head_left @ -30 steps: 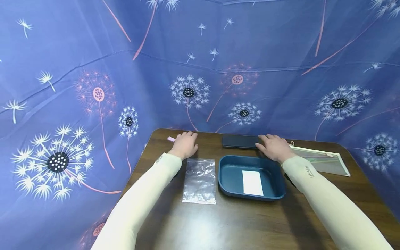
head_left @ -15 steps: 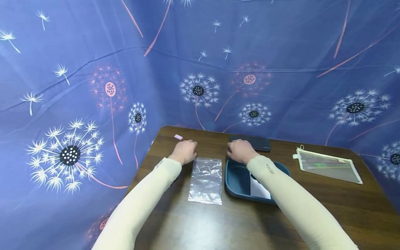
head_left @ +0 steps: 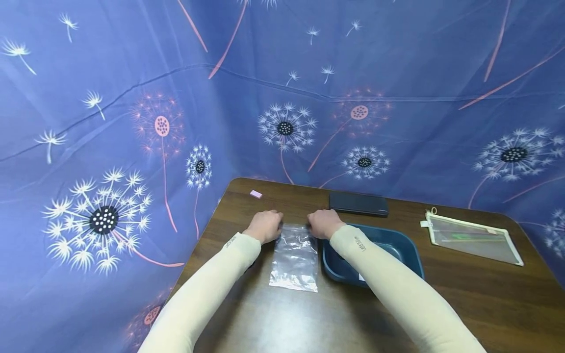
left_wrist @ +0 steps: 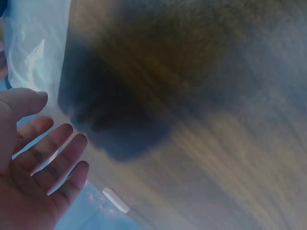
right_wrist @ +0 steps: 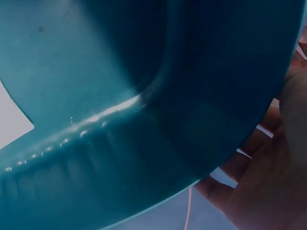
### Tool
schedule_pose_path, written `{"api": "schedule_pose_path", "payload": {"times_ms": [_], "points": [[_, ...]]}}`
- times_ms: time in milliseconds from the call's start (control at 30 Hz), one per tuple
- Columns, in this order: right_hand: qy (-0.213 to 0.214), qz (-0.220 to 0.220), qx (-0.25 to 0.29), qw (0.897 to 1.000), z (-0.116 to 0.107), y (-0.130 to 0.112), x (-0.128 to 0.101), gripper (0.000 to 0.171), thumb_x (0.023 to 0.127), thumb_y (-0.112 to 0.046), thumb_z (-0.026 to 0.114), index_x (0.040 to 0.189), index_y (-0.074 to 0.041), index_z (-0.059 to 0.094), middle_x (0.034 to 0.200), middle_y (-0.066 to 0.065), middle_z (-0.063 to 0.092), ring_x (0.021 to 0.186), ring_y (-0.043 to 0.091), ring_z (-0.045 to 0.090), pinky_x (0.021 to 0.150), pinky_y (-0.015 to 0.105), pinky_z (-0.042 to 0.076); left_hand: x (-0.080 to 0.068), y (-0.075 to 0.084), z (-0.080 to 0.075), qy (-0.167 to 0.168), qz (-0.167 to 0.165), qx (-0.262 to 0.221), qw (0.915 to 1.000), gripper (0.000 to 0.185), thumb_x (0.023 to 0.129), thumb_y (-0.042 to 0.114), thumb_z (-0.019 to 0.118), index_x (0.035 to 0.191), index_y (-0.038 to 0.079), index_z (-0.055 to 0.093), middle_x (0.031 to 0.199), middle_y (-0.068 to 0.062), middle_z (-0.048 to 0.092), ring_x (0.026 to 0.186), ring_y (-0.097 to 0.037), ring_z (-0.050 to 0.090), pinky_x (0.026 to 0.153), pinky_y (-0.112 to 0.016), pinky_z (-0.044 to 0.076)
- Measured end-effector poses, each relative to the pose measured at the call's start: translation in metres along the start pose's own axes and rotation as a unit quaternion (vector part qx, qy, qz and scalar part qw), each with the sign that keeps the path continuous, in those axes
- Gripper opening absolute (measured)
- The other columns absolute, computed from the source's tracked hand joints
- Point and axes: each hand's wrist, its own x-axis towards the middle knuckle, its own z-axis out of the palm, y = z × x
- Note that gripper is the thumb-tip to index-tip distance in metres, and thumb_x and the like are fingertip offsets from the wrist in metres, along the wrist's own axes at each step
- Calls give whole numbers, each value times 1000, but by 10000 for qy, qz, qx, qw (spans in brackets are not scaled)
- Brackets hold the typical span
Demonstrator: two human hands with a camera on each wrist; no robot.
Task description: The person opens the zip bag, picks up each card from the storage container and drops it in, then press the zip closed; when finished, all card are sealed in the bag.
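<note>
A clear plastic bag (head_left: 294, 264) lies flat on the wooden table. My left hand (head_left: 265, 226) is at the bag's far left corner. In the left wrist view its fingers are spread and loosely bent, with the thumb close to the edge of the bag (left_wrist: 36, 57). Over the far right corner is my right hand (head_left: 324, 224), its wrist above the rim of a dark blue tub (head_left: 408, 245). The right wrist view shows relaxed fingers, partly hidden behind the tub's wall (right_wrist: 144, 191). Inside the tub lies a white paper (right_wrist: 12, 120), mostly covered by my sleeve in the head view.
A flat black case (head_left: 358, 203) lies behind the tub. To the right is a zipped mesh pouch (head_left: 474, 240) with something green inside. A small pink block (head_left: 256, 194) sits near the far left corner of the table (head_left: 247, 314). Patterned blue cloth hangs around it.
My right hand has moved left from the black case, across the tub, to the bag's far right corner. My left hand has come nearer, from beside the pink block to the bag's left corner.
</note>
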Motion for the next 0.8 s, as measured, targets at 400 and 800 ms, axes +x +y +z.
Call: {"api": "schedule_pose_path", "payload": {"times_ms": [400, 800], "points": [[58, 41, 84, 9999, 1, -9, -8, 6, 95, -8, 67, 91, -11, 71, 99, 13, 75, 95, 37, 72, 90, 61, 49, -3, 7, 14, 409, 328, -127, 9985, 12, 93, 9, 72, 104, 7, 69, 106, -10, 69, 98, -31, 71, 83, -45, 57], [375, 86, 308, 9988, 4, -3, -8, 16, 92, -6, 70, 79, -15, 67, 91, 9, 74, 88, 34, 72, 82, 59, 53, -5, 9, 12, 547, 297, -327, 9975, 6, 93, 1, 66, 91, 7, 64, 95, -11, 68, 90, -32, 71, 79, -47, 58]]}}
